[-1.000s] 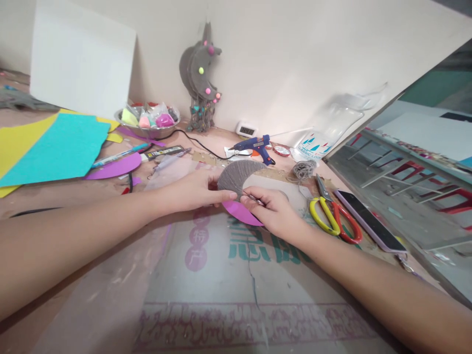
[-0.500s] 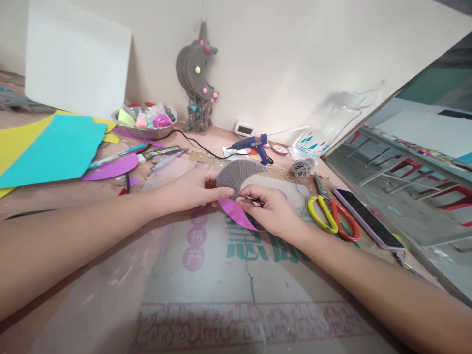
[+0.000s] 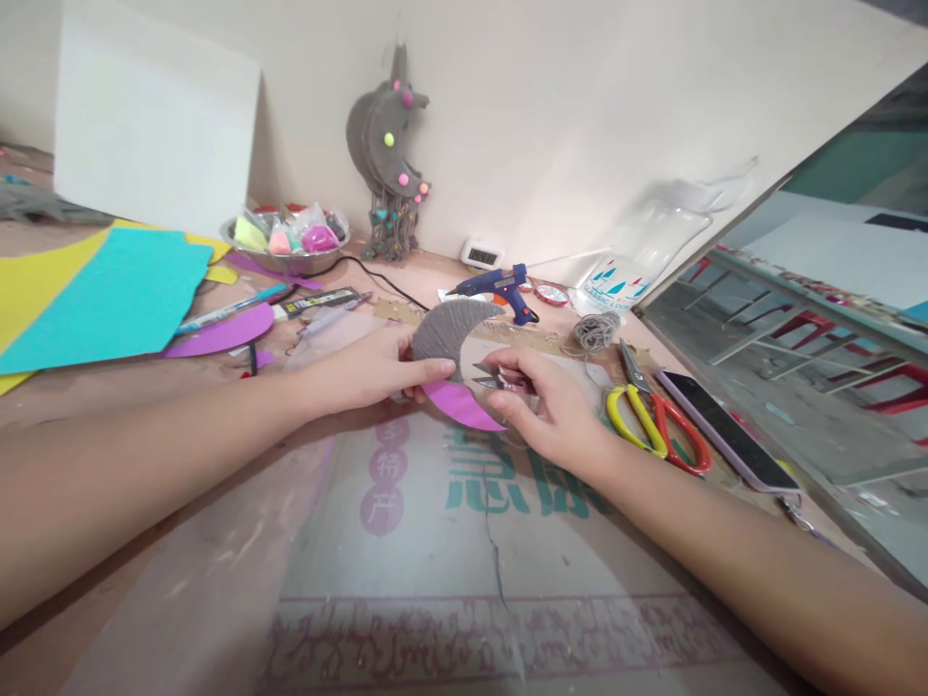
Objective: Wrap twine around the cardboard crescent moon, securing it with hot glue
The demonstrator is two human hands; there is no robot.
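My left hand (image 3: 377, 370) pinches a crescent-shaped piece (image 3: 442, 333). Its upper part is wound with grey yarn and its lower tip (image 3: 458, 402) is bare purple. The crescent stands tilted up off the work mat. My right hand (image 3: 540, 401) is closed on a small pair of metal snips (image 3: 491, 378), whose blades point left at the inner edge of the crescent, close to my left fingertips.
Yellow and red scissors (image 3: 652, 425) and a phone (image 3: 725, 433) lie to the right. A blue glue gun (image 3: 499, 286), a ball of grey yarn (image 3: 594, 331), a bowl of pompoms (image 3: 286, 237), coloured felt sheets (image 3: 101, 295), pens (image 3: 232, 307) and finished moon ornaments (image 3: 388, 145) sit behind.
My left hand has lifted and turned the crescent more upright and slightly left. My right hand has drawn back a little, and the snips' blades now show, pointing at the crescent.
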